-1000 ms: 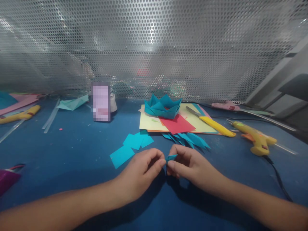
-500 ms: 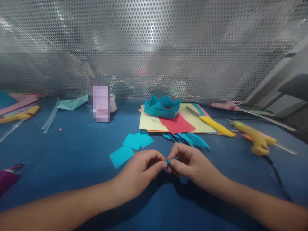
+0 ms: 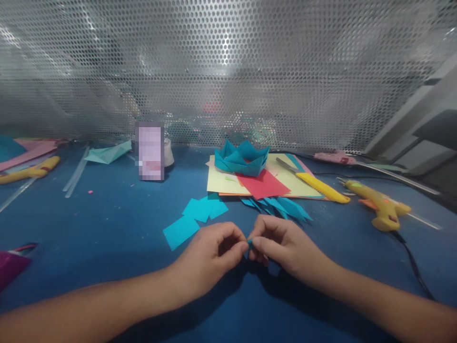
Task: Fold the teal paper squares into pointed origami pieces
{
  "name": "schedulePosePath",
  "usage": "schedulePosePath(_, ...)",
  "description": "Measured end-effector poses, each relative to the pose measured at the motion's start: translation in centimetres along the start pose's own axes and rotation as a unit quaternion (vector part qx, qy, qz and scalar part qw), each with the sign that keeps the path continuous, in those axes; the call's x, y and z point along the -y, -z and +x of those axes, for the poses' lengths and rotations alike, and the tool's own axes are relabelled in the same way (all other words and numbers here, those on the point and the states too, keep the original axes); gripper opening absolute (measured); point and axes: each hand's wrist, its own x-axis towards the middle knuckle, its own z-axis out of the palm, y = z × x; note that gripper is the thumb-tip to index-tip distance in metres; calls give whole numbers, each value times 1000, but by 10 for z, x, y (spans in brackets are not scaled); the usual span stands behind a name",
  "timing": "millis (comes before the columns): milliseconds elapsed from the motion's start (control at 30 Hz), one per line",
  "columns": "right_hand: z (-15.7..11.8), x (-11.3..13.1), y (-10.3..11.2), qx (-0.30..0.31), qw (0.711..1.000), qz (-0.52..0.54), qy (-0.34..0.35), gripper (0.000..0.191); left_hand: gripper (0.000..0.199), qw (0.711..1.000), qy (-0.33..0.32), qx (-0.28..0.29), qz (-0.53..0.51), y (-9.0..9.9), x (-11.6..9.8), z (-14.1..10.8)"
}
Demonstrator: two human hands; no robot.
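Between my fingertips is a small folded piece of blue paper [image 3: 250, 244], mostly covered by the fingers. My left hand [image 3: 217, 250] pinches its left end, and my right hand [image 3: 282, 245] pinches it from the right. Flat blue paper rectangles [image 3: 181, 231] lie just beyond my left hand. Several folded blue paper pieces [image 3: 282, 206] are heaped beyond my right hand. Farther back, a blue folded-paper ring with pointed tips [image 3: 243, 162] rests on a stack of coloured paper sheets [image 3: 221, 183], beside a red paper piece [image 3: 263, 183].
A yellow utility knife [image 3: 317, 186] lies across the stack's right side. Yellow glue guns [image 3: 383, 205] [image 3: 39, 170] lie at right and left, the right one trailing a cord. A blurred upright phone-like object [image 3: 150, 152] stands before a perforated metal panel [image 3: 228, 71].
The blue paper's tip that stuck out above my right thumb no longer shows; my fingers have closed in over it. My hands have barely shifted otherwise.
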Motion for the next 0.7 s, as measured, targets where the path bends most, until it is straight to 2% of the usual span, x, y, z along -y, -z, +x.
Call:
schedulePosePath(167,-2,1,-2,0,1000,-25,-3,23,14,1000,-7,-4,20,0,-2,-1)
schedulePosePath(400,-1,2,-2,10,999,-40,-18,18,18,999,-19,9,39,-2,-1,-2)
schedulePosePath(533,-1,3,0,28,999,-14,-16,29,16,998,-28,2,47,-1,-2,-4)
schedulePosePath(700,-1,1,1,25,1000,5,-17,41,22,998,30,3,-53,0,-2,-2)
